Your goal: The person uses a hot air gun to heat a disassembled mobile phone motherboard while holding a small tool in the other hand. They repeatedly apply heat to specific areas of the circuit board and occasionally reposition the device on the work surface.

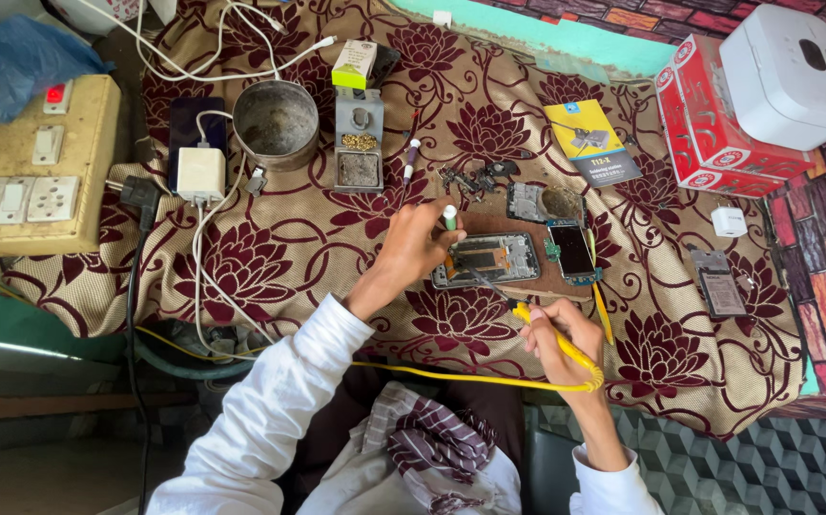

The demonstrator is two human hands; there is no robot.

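Seen from above: two bare hands over a tabletop (270,248) draped in beige cloth with maroon flowers. Left hand (413,246), its grip closed around a small white tube with a green tip (449,216), held upright just above an opened phone frame (485,259). Right hand (558,336), grip clamped on a yellow soldering iron (566,345), dark tip angled up-left toward the frame's lower edge, yellow cord looping back toward the body. Phone frame lying flat on a brown work mat (527,284), near the tabletop's front edge, a loose phone part with a dark screen (573,252) just beside it on the right.

Best done, by the look of it, with the right wrist braced, the iron's tip touching only the intended spot, the tube steady and clear of the heat, and the cord kept off the loose parts.

Farther back: a round metal pot (277,124), a solder stand (359,143), a white charger (201,174) on a dark phone, a switchboard (27,172) at left, a red box (718,124) at right.

Hard to make out: whether the iron's tip touches the frame, the fine parts inside the frame, the tube's lower end behind the fingers. Cut off at the edges: the white device at top right and the blue bag at top left.
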